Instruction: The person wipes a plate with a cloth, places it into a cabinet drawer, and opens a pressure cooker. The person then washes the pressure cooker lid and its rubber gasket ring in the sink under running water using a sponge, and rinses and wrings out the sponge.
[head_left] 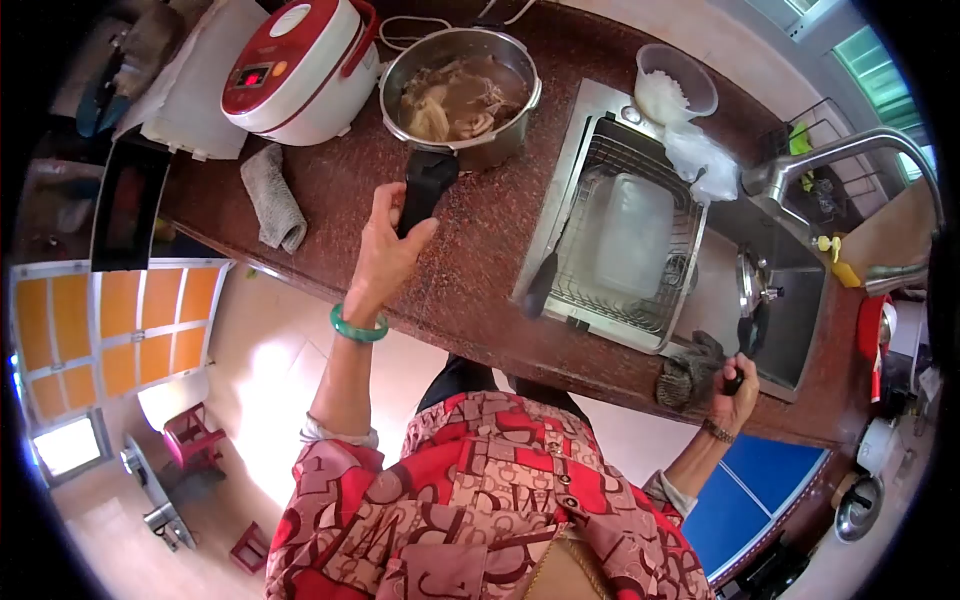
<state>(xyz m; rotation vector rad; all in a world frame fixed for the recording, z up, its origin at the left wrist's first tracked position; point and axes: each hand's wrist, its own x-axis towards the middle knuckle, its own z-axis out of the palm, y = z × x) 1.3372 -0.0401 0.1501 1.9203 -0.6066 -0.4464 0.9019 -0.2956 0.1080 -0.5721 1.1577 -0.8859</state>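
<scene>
My left hand (388, 250), with a green bangle at its wrist, is closed around the black handle (428, 188) of a metal pot (505, 150). The pot stands uncovered on the counter, with brownish broth and pieces of what looks like meat (465, 105) inside. At the sink's front edge, my right hand (738, 398) grips a black handle (733, 381); what it belongs to cannot be made out. A grey cloth (690, 372) lies just left of that hand. Inside the sink (795, 340) rests a round metal lid (750, 285) with a black handle part.
A red and white rice cooker (300, 85) stands left of the pot, near a rolled grey cloth (272, 200). A wire dish rack (580, 270) holds a translucent plastic container (635, 235). Behind it are a clear bowl (700, 85) and plastic bag (705, 165). The faucet (790, 180) arches over the sink.
</scene>
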